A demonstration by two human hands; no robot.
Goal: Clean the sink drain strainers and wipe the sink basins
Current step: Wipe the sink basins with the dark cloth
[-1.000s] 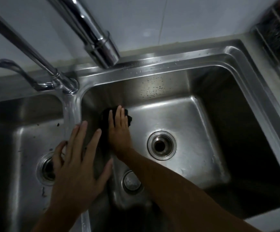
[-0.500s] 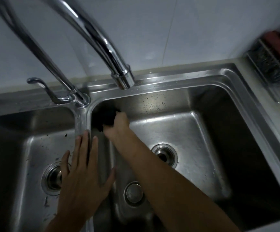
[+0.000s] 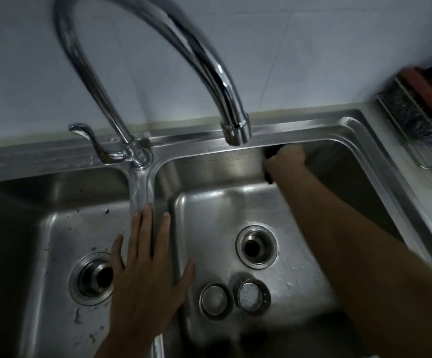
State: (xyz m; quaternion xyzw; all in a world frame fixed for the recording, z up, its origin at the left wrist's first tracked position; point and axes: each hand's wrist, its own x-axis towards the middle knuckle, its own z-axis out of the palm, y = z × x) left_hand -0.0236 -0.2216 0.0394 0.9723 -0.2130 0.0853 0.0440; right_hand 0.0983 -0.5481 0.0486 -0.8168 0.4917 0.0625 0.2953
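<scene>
A steel double sink fills the view. My right hand presses a black cloth against the back wall of the right basin, just under the rim; most of the cloth is hidden by the hand. My left hand lies flat, fingers spread, on the divider between the basins. Two round drain strainers lie side by side on the right basin floor, in front of its open drain. The left basin has dark specks and an open drain.
A tall curved chrome faucet arches over the right basin's back edge, with its lever handle at the left. A wire rack with a red item stands on the counter at the far right. White tiled wall behind.
My right hand has swept the cloth from the right basin's back-left corner rightward along the back wall and up near the rim. The left hand stays on the divider. The view has tilted up.
</scene>
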